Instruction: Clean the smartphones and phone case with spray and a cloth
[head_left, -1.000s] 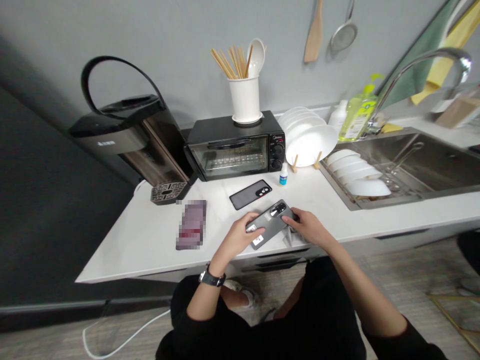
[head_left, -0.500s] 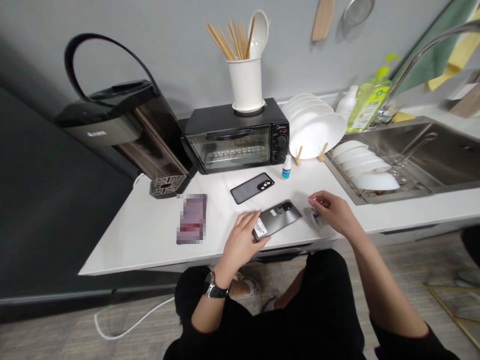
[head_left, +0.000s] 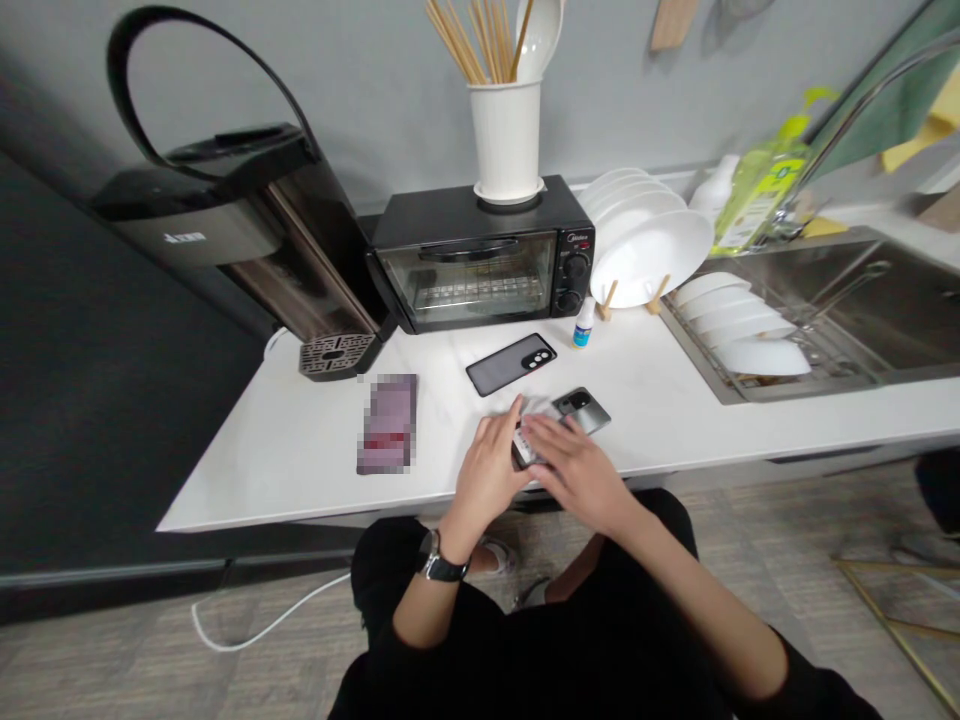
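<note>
A grey phone [head_left: 586,409] lies back up near the front edge of the white counter [head_left: 300,470]. My left hand [head_left: 489,472] grips its near end, fingers curled on the left side. My right hand [head_left: 579,474] lies over the middle of the phone and presses a small white wipe [head_left: 536,411] onto its back. Only the phone's camera end shows beyond my fingers.
A black phone [head_left: 511,364] lies just behind, and a blurred purple item [head_left: 388,437] to the left. A small dropper bottle [head_left: 584,327] stands by the black toaster oven [head_left: 480,265]. A water dispenser [head_left: 225,230] is at the left, with plates [head_left: 652,250] and a sink [head_left: 847,320] at the right.
My right hand reached right, picked up the wipe, and came back onto the phone. The phone was set flat on the counter, still held by my left hand. The view moved closer.
</note>
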